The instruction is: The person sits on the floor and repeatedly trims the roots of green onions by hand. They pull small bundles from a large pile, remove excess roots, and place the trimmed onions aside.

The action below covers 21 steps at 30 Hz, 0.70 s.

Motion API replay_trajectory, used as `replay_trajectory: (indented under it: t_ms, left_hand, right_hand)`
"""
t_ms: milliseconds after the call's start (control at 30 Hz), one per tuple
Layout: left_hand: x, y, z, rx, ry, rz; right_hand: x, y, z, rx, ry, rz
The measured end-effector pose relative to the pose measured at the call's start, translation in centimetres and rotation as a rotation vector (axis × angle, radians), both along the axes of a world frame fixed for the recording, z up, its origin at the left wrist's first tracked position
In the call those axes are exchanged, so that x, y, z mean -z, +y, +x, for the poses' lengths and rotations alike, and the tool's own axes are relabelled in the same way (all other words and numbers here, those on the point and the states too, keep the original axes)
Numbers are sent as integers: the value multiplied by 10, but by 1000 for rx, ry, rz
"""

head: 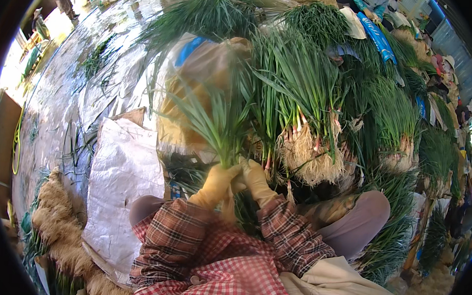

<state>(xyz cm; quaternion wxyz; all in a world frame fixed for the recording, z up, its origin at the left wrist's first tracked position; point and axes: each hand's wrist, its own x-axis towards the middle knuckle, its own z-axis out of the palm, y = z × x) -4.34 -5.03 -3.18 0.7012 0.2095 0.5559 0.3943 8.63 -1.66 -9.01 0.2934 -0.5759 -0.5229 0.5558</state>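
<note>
My left hand [214, 183], in a pale yellow glove, is closed around the lower part of a bunch of green leafy stalks [224, 140], whose leaves fan out away from me. Pale roots hang below that hand. My right hand [255, 179], gloved alike, touches the same bunch from the right, its fingers bent; whether it grips anything is hard to see. Just beyond it, to the right, lies a large pile of green garlic-like plants [305, 74] with reddish stem bases and stringy pale roots [316, 156].
A white woven sack [125, 173] lies left of my knee, a yellowish sack [189, 116] ahead. Rooted bundles [61, 222] line the lower left. More green heaps [396, 104] stand at the right. A person [370, 3] sits at the upper right; others are farther off.
</note>
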Motion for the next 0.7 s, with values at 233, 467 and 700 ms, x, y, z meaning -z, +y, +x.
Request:
replay_trajectory:
  t_ms: [233, 467, 700]
  left_hand:
    - [-21, -10, -12, 95, 245, 119]
    - [-20, -9, -22, 11, -143, 4]
    - [50, -11, -10, -69, 272, 19]
  right_hand:
    - [106, -44, 48, -550, -583, 199]
    - [22, -6, 57, -332, -464, -6]
    - [-59, 19, -23, -482, -898, 123]
